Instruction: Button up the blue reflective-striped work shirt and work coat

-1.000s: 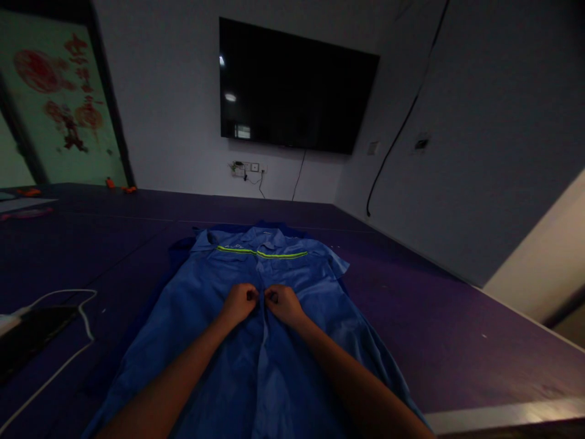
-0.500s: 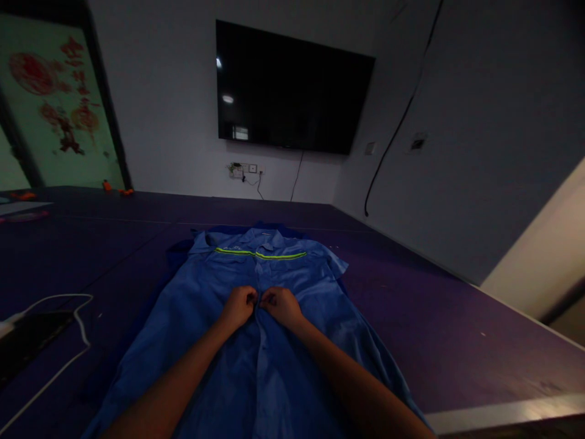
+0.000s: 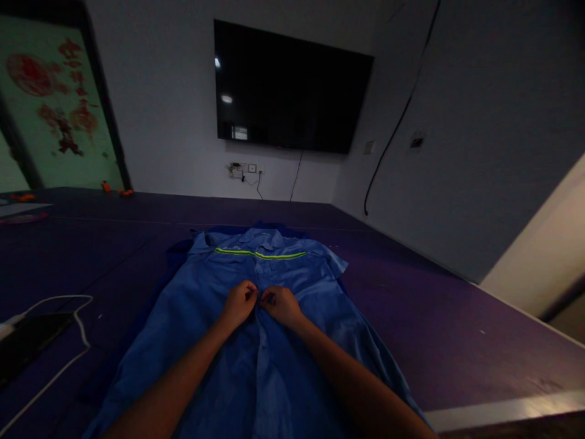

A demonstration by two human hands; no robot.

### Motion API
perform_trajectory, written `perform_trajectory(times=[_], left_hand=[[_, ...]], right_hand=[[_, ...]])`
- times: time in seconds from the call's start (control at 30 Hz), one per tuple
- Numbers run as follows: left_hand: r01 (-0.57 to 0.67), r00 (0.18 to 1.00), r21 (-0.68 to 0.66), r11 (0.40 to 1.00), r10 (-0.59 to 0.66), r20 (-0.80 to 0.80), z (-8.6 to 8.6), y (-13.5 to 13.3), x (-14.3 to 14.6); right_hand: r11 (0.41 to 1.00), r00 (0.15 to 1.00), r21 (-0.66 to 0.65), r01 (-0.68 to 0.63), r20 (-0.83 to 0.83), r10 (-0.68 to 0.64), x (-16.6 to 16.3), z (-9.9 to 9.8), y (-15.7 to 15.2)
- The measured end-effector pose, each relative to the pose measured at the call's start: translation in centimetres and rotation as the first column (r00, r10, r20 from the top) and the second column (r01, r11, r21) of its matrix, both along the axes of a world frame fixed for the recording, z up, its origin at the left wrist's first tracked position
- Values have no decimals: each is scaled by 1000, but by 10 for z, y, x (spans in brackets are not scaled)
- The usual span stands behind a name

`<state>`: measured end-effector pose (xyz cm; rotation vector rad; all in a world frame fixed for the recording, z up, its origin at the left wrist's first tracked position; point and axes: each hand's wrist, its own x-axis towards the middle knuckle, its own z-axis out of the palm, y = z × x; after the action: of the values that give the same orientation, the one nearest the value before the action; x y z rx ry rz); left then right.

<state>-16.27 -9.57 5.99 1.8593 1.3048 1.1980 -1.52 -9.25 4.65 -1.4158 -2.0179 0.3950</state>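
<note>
In the head view, the left hand (image 3: 240, 303) and right hand (image 3: 283, 306) sit just beside each other over the middle of the shirt (image 3: 269, 350), fingertips pinched together on its front placket (image 3: 261, 334). The shirt lies face up on the purple platform (image 3: 397, 311), collar (image 3: 270, 239) toward the far edge and body running toward the near edge, over a darker garment (image 3: 179, 256). It is blue, short-sleeved and lightly creased, with a yellow-green stripe (image 3: 281, 256) across the chest.
</note>
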Motion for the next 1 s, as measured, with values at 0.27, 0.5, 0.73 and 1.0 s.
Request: perform_trajectory(times=[0.27, 0.5, 0.73, 1.0], left_hand=[[-34, 998, -55, 998, 37, 56, -3, 0, 0], [-62, 985, -132, 989, 83, 154, -8, 4, 0], [-57, 946, -253, 966, 134, 297, -9, 5, -1], [-62, 932, -286, 956, 158, 327, -9, 4, -1]], right_hand=[[1000, 999, 8, 17, 31, -17, -3, 4, -5], [1000, 998, -10, 23, 55, -22, -4, 6, -7], [1000, 999, -13, -1, 40, 2, -3, 5, -6], [1000, 999, -13, -9, 51, 9, -3, 6, -5]])
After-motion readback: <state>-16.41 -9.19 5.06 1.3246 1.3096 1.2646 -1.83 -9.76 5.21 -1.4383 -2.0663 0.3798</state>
